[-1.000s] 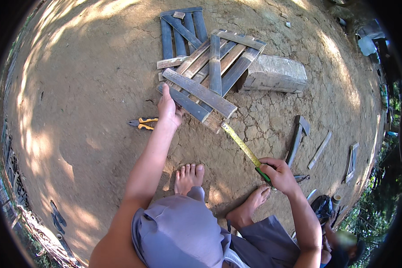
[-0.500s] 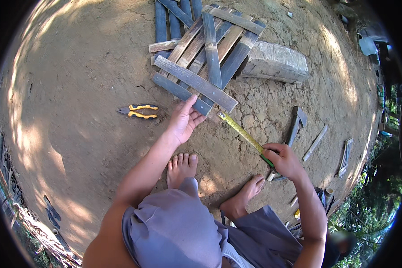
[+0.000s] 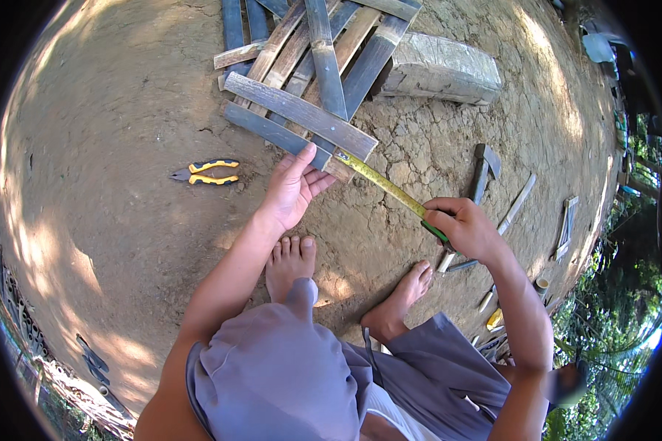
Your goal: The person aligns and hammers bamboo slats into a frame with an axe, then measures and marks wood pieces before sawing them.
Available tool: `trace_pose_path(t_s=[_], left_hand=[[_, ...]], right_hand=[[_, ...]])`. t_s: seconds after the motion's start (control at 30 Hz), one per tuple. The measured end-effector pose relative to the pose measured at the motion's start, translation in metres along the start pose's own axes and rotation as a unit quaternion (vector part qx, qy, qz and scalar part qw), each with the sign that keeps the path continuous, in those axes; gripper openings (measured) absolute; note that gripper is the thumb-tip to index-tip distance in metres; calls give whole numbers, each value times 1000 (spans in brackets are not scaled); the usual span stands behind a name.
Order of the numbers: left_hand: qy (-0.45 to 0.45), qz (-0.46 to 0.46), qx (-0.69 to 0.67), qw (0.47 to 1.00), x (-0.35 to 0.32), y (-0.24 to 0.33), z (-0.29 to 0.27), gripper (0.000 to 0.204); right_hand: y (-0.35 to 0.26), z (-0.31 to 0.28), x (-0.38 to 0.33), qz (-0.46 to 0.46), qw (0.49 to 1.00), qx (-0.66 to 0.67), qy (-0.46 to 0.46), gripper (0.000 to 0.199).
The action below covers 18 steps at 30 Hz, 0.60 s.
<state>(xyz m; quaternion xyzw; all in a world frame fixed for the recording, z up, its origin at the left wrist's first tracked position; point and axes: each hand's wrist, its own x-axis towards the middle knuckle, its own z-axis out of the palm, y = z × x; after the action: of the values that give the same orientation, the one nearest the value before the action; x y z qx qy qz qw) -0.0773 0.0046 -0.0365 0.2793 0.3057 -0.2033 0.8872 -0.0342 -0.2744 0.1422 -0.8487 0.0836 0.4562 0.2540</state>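
right hand (image 3: 465,231) clamped on green-yellow tape measure (image 3: 387,185) | left hand (image 3: 288,195) at brown-black slatted wooden panel (image 3: 300,112), grip unclear | likely measuring; next needs steadiness

Bare brown earth (image 3: 125,228) spreads all round, dappled with sunlight at left and cracked toward the far right. On the left, pliers (image 3: 202,165) with yellow-and-black handles lie spread, nose pointing left. A heavy, squared wooden block (image 3: 445,70) rests on its side, far and right of centre. Nearer on the right lies an axe-like tool (image 3: 481,180) with a dark handle; just beside it, a long pale strip (image 3: 518,202), then a small slatted frame (image 3: 565,229). Near right are a cup-like tube (image 3: 541,284) and a yellow object (image 3: 495,319), kind unclear. Greenery (image 3: 610,309) fringes the right edge.
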Motion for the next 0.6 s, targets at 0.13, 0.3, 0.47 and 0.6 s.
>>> trace_pose_path(t_s=[0.13, 0.3, 0.47, 0.6], left_hand=[[-8, -2, -5, 1000, 0, 1, -1, 41], [-14, -3, -12, 1000, -2, 0, -2, 39], [-24, 11, -20, 999, -7, -6, 2, 34], [-28, 7, -3, 1000, -11, -14, 6, 37]], right_hand=[[1, 1, 4, -2, 1000, -20, -12, 37], [4, 1, 6, -15, 1000, -7, 0, 40], [-1, -3, 7, -10, 999, -27, -14, 41], [-1, -1, 6, -18, 999, -39, -1, 41]])
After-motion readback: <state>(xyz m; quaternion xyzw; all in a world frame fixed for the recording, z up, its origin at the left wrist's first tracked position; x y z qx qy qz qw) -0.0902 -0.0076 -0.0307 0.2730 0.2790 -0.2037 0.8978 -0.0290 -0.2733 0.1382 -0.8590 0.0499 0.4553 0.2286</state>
